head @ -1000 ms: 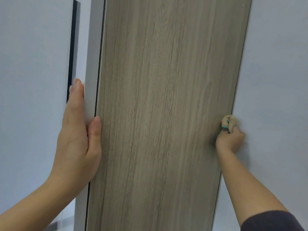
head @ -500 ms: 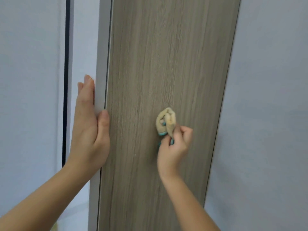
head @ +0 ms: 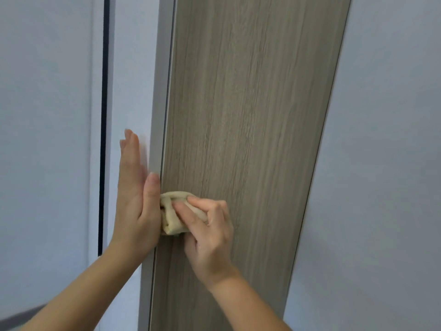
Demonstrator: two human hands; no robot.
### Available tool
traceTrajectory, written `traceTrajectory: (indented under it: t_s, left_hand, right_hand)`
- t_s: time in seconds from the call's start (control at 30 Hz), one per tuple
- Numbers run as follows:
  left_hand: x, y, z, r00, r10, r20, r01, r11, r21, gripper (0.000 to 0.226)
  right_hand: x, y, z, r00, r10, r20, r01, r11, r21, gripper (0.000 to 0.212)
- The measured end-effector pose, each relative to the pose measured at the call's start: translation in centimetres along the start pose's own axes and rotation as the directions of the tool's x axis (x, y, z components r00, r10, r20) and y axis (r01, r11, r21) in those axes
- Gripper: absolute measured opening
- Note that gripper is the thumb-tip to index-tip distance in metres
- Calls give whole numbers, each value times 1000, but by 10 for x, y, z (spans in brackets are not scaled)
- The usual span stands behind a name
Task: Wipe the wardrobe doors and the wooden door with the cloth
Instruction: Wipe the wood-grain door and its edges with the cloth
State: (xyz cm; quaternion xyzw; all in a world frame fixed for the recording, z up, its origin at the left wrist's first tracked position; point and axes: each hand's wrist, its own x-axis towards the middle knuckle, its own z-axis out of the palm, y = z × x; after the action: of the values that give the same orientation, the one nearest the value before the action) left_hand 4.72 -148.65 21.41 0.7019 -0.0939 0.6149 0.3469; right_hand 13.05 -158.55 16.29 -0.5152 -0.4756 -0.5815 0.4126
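Note:
A tall wood-grain door panel (head: 250,115) fills the middle of the view, its grey edge (head: 160,91) turned to the left. My right hand (head: 210,235) presses a bunched beige cloth (head: 171,216) against the panel's left side, right beside the edge. My left hand (head: 136,201) grips that grey edge, fingers flat behind it and pointing up, thumb lying on the front. The cloth touches the thumb side of my left hand.
Pale grey-white wardrobe surfaces lie to the left (head: 47,139) and right (head: 381,163) of the panel. A dark vertical gap (head: 103,115) runs down the left part. A grey strip shows at the bottom left corner.
My right hand has swept the cloth leftwards across the wood panel, from its right edge to its left edge. My left hand has kept its hold on the grey edge.

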Motion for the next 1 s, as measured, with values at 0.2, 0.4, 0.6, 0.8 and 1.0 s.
traceTrajectory:
  t_s: [0.2, 0.4, 0.6, 0.8, 1.0]
  left_hand:
    - [-5, -4, 3, 1000, -17, 5, 16, 988, 156, 61]
    - [-5, -7, 5, 1000, 1, -1, -1, 971, 239, 62]
    - [-5, -8, 4, 1000, 0, 2, -1, 959, 284, 61]
    - [-6, -9, 6, 1000, 14, -9, -10, 962, 272, 61]
    - [-5, -7, 6, 1000, 19, -19, -15, 978, 207, 62]
  right_hand:
    - [-4, 115, -26, 851, 483, -203, -512, 850, -122, 35]
    - [-4, 232, -73, 535, 778, -330, -838, 439, -322, 30]
    - [5, 275, -100, 327, 886, -328, -816, 90, -571, 38]
    - [6, 302, -108, 278, 907, -317, -845, 74, -529, 22]
    - [-10, 266, -95, 431, 844, -318, -850, 261, -457, 26]
